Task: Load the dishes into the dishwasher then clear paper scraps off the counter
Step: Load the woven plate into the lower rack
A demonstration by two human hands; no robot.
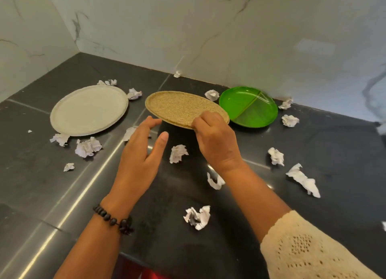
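Closest to us, our right forearm comes in under a cream knitted sleeve [302, 249], and our left wrist wears a dark bead bracelet [113, 219]. Between the two arms a crumpled paper scrap [197, 217] lies on the dark counter [313, 145], with a torn strip [302, 179] off to the right and a smaller twist partly hidden under our right wrist.

Farther out, our left hand [142, 155] hangs above the counter with fingers straight and spread, holding nothing; its fingertips are just beside the near left edge of the speckled tan plate [179, 107], and we cannot tell whether they touch it. Our right hand [215, 136] pinches that plate's near right rim between thumb and curled fingers, and the plate is tilted with its near edge lifted off the counter. More scraps lie around the hands, one between them and a cluster to the left.

Beyond, a pale grey plate [89, 109] lies flat on the left, and a green divided plate [248, 106] lies on the right, close to the marble wall [208, 28]. Small scraps lie around both plates and along the foot of the wall.
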